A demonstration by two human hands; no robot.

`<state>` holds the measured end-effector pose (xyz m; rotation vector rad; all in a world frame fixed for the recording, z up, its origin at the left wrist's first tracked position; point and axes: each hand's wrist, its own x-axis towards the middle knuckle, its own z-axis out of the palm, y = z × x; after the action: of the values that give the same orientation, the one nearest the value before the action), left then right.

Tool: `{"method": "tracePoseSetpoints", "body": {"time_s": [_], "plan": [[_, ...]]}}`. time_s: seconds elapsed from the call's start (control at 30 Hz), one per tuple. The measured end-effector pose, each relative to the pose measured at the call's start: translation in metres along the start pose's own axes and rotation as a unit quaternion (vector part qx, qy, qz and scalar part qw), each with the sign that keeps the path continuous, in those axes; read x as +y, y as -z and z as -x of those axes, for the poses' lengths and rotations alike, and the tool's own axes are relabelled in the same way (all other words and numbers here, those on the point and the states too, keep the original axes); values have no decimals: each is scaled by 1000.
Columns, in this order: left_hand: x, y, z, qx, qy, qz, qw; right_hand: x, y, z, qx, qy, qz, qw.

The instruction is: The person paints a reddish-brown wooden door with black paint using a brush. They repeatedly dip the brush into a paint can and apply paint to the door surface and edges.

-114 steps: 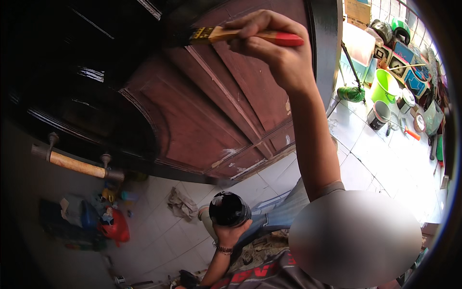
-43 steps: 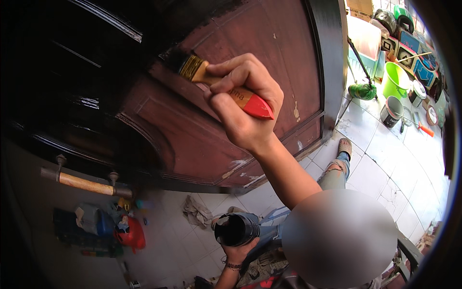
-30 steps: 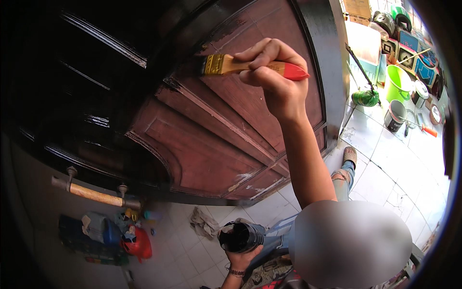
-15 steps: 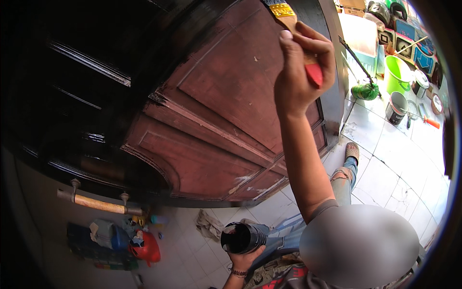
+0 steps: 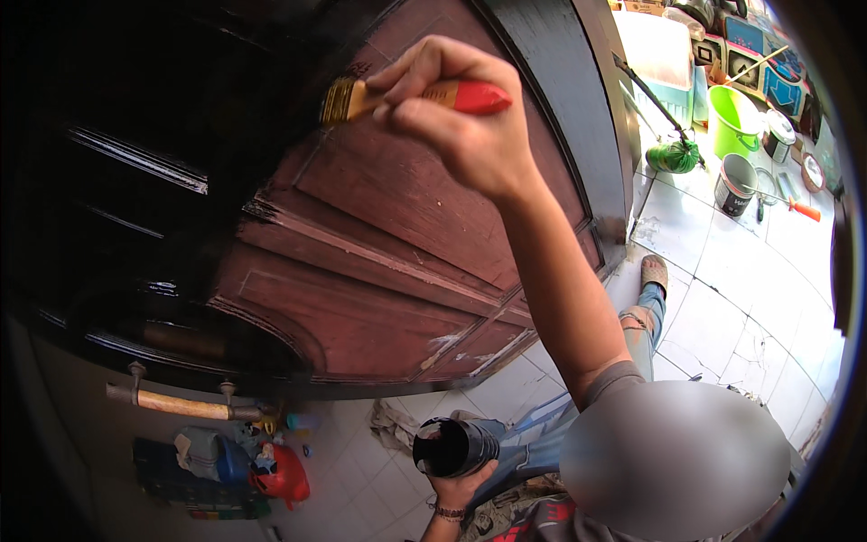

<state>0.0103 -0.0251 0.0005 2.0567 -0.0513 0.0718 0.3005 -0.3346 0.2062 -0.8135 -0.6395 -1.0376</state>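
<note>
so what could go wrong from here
The left hand holds the open black container close to the jeans; if it tips, any contents could stain them or the white floor tiles.

The brush in the right hand is by the edge of the black area, so drips might run down the reddish-brown panel.

The tan door handle sits near the glossy black surface and might get smeared.

- The head camera, a wide fisheye, looks down from close in front of the door [image 5: 397, 203].
- Its view reaches the tiled floor [image 5: 713, 312] below and right of the door.
</note>
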Motion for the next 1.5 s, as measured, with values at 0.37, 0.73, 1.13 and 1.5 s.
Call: {"method": "tracePoseSetpoints", "body": {"time_s": [0.37,0.73,1.13,1.5], "plan": [[1,-3,-11,-29,4,-17,999,5,26,-5,309,268,237,881],[8,-7,-15,-25,-29,-32,999,6,4,-6,332,253,232,879],[-3,-12,-15,-35,6,-21,999,14,2,-11,246,228,283,899],[-2,-13,-14,-39,-11,-9,999,7,9,-10,170,204,193,945]]}}
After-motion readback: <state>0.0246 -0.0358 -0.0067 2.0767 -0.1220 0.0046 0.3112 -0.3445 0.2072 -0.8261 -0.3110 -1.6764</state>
